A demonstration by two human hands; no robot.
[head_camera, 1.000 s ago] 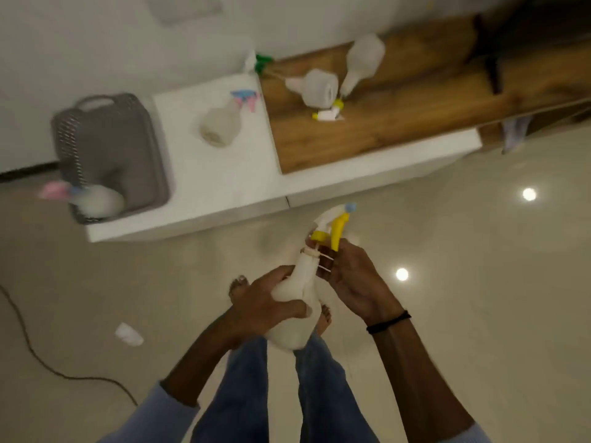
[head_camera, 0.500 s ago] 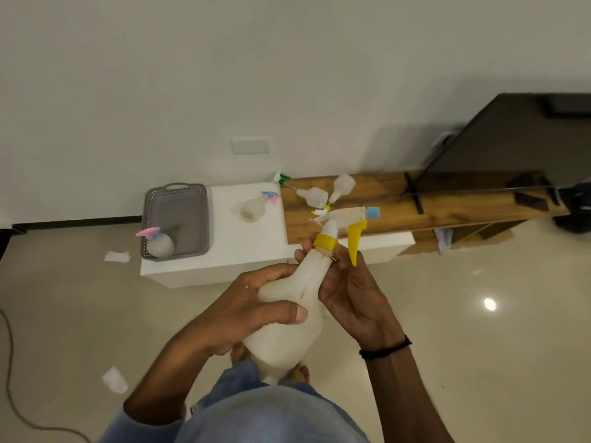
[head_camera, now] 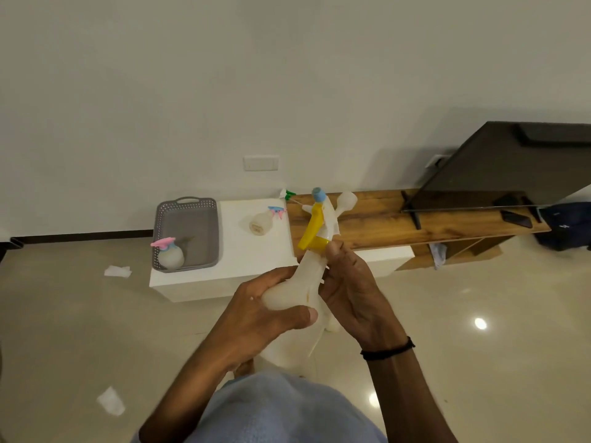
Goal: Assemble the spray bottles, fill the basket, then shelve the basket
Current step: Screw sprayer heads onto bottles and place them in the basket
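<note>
Both hands clamped on one spray bottle (head_camera: 295, 290): left hand (head_camera: 256, 310) round body, right hand (head_camera: 348, 289) (wristbanded) at neck.

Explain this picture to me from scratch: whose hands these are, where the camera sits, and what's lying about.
No machine here: a camera worn on a person's head looks down at their own bare hands. The left hand grips the body of a translucent white plastic spray bottle; the right hand holds its neck by the yellow trigger head. Beyond, a low white cabinet carries a grey perforated plastic basket with one pink-topped bottle inside, and another bottle with a blue-and-pink head lying beside it. More loose parts lie on the wooden shelf.
</note>
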